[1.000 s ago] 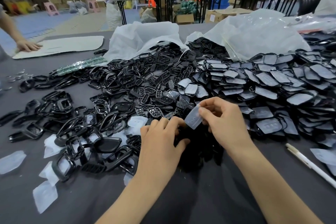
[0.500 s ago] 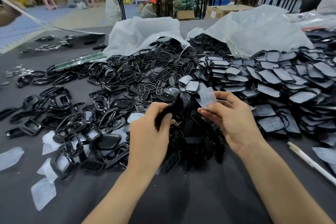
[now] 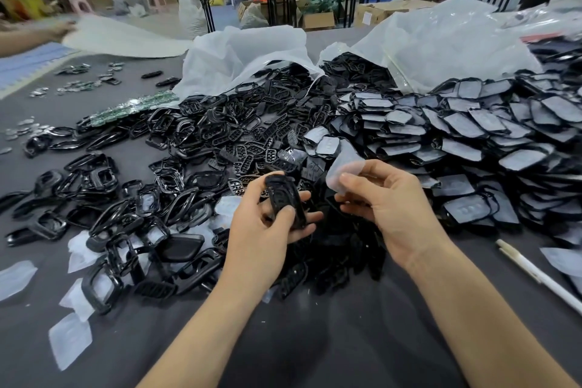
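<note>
My left hand (image 3: 267, 227) holds a black plastic key-fob shell (image 3: 285, 200) upright, thumb and fingers curled round it, above a dark heap of similar parts. My right hand (image 3: 387, 205) pinches a translucent rubbery button pad (image 3: 343, 172) between thumb and fingertips, a little to the right of the shell and apart from it. Both hands hover over the grey table (image 3: 330, 340).
Black frames and shells (image 3: 132, 214) lie scattered at the left, with loose clear pads (image 3: 71, 339). Stacked shells fitted with pads (image 3: 472, 135) fill the right. Two open plastic bags (image 3: 441, 47) spill parts at the back. A white pen (image 3: 541, 276) lies right; another person's arm (image 3: 28, 38) holds a sheet far left.
My left hand has lifted a black shell out of the heap and turned it upright. My right hand raised the clear pad beside it. The other person lifted the sheet.
</note>
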Demonstrator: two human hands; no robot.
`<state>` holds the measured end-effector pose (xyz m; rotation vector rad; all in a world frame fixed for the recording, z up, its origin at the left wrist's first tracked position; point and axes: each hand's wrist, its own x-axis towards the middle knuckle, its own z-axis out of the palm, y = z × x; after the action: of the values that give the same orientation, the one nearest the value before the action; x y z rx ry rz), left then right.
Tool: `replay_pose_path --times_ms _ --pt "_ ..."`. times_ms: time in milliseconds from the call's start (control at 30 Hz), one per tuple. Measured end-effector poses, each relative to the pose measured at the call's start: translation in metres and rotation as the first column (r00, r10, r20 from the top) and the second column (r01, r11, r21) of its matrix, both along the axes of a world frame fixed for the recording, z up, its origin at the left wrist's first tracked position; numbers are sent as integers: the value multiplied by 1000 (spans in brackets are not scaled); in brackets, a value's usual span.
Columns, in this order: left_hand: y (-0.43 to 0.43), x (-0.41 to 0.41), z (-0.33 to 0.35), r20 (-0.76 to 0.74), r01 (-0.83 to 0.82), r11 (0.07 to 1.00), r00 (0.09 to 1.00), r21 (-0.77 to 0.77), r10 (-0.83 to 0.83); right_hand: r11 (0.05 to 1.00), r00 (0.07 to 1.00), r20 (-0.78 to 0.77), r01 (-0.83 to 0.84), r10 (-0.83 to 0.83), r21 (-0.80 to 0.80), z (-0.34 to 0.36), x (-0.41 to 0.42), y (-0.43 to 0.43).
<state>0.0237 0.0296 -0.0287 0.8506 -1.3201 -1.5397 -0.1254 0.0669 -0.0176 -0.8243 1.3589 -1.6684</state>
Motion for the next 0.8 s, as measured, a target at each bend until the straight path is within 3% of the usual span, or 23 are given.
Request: replay_pose_path --times_ms 500,800 --pt "-2 0 -8 -13 111 994 994 -8 -111 997 994 -73 -77 78 12 -3 2 0" --pt "-10 3 -9 -144 200 964 974 178 -175 999 996 -74 -42 44 26 -4 -2 -1"
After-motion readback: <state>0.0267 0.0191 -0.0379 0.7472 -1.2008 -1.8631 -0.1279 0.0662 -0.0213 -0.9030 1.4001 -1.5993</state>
